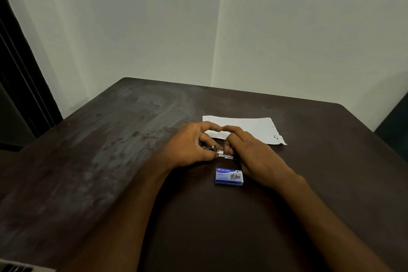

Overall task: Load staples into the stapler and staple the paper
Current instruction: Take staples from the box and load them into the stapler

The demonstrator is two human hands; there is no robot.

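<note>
The dark brown desk (110, 161) carries everything within easy reach, towards its far right part. A white sheet of paper (249, 128) lies flat just beyond the hands, probably parked there until the stapling step. The left hand (187, 148) and right hand (249, 152) are drawn together, index fingertips touching above, and each curls its fingers round one end of a small metal stapler (217, 151) held low over the desk. This looks like one hand steadying it while the other works the magazine. The blue Kangaro staple box (229, 176) sits closed just in front of them, near the right wrist, handy for a refill. Whether a staple strip is already in the track is too small to tell.
</note>
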